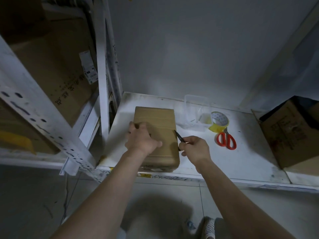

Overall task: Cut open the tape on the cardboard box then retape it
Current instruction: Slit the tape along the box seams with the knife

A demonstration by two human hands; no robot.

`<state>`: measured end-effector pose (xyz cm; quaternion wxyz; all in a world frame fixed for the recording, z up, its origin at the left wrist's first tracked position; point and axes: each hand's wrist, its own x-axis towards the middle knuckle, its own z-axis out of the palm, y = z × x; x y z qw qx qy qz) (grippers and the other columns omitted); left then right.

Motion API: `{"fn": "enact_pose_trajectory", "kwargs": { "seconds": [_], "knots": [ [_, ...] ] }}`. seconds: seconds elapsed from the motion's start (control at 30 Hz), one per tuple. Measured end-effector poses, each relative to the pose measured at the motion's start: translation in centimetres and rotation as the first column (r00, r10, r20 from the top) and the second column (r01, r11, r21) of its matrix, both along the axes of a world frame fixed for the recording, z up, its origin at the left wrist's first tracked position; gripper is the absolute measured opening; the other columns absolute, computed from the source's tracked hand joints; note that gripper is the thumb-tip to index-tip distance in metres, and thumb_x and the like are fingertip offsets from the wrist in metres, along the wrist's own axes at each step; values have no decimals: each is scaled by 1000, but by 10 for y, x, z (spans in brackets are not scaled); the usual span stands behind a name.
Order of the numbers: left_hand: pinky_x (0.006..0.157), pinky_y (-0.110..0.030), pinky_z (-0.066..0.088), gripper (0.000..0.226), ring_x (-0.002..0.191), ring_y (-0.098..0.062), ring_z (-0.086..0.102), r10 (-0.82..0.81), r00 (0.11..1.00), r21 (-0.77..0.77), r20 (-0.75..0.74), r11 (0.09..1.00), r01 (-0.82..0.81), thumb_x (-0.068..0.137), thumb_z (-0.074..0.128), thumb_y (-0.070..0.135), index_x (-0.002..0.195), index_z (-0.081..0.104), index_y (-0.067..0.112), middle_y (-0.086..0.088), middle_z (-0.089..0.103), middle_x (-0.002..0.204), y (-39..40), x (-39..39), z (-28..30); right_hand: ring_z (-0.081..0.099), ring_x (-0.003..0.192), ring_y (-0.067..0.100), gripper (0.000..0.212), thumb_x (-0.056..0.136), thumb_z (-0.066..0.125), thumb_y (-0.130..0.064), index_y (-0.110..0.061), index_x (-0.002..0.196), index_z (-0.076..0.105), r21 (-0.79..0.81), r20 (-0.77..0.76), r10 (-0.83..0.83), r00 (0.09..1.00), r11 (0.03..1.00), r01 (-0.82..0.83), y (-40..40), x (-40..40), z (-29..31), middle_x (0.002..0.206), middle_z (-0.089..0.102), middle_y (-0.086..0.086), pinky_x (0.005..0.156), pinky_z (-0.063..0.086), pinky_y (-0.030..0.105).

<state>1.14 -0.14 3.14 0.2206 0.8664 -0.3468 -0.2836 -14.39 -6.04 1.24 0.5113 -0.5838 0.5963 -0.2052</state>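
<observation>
Steadying the box [156,135] on the white shelf [241,163], the left hand [141,138] is pressing down on its lid, fingers curling over the far left edge. The right hand [195,147] is pinching a small dark knife [178,137], its tip touching the box's right edge. The tape looks uncut, though dim light is making that hard to judge. Cutting seems to be only starting; retaping is still ahead. The tape roll [219,122] and scissors [226,140] are lying right of the box.
</observation>
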Motion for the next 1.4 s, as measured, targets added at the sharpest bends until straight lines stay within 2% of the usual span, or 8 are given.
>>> {"fn": "enact_pose_trajectory", "kwargs": {
  "seconds": [0.17,0.27,0.37,0.53,0.97,1.17,1.3,1.4],
  "knots": [
    [113,-51,25,88,143,-30,15,-95,995,51,-13,994,95,73,76,25,146,28,29,-3,0,160,-8,9,3,62,60,17,11,78,65,-8,-19,81,64,38,53,9,999,999,-11,-3,-6,3,82,72,6,57,43,22],
    [112,-57,19,72,145,-30,5,-145,975,76,166,988,134,78,66,35,143,34,31,-4,1,159,-16,-3,5,65,71,20,12,79,65,-11,-22,80,63,-43,26,-47,999,998,48,-12,-3,-3,84,70,3,70,50,30],
    [112,-60,9,71,146,-29,-6,-270,911,75,310,963,260,78,57,61,141,38,34,0,1,160,-23,-21,0,63,81,23,14,79,63,-19,-23,92,66,-209,-140,-73,987,977,43,-29,0,-6,86,68,0,74,52,35],
    [111,-63,3,73,145,-29,-2,-430,827,140,362,902,408,76,53,69,141,35,41,8,9,159,-36,-34,-10,58,75,18,27,84,59,-26,-23,111,63,-383,-422,-45,906,914,-133,-57,6,0,97,67,1,61,42,25],
    [103,-65,8,71,138,-19,12,-365,845,79,390,928,364,68,58,70,134,40,51,20,27,148,-38,-29,-20,59,90,22,32,87,54,-25,-23,118,61,-451,-680,46,731,761,-467,-80,18,5,106,60,2,64,40,25],
    [103,-67,9,72,139,-20,12,-377,847,88,373,924,373,68,59,70,134,39,50,19,27,149,-39,-29,-20,52,75,14,31,90,52,-26,-26,121,59,-413,-765,89,637,691,-593,-89,13,11,107,62,-2,59,36,22],
    [102,-68,9,72,139,-20,12,-375,846,92,379,925,369,68,58,70,134,39,50,19,27,148,-39,-30,-20,58,69,19,26,87,55,-23,-25,111,65,-442,-644,75,761,776,-450,-84,16,4,89,69,1,59,40,23],
    [102,-69,9,72,138,-20,12,-381,845,90,375,922,376,68,58,70,134,39,50,20,26,148,-37,-30,-21,55,46,15,16,83,60,-21,-21,96,70,-404,-376,37,926,893,-200,-77,16,-9,62,63,-3,50,47,26]
  ]
}}
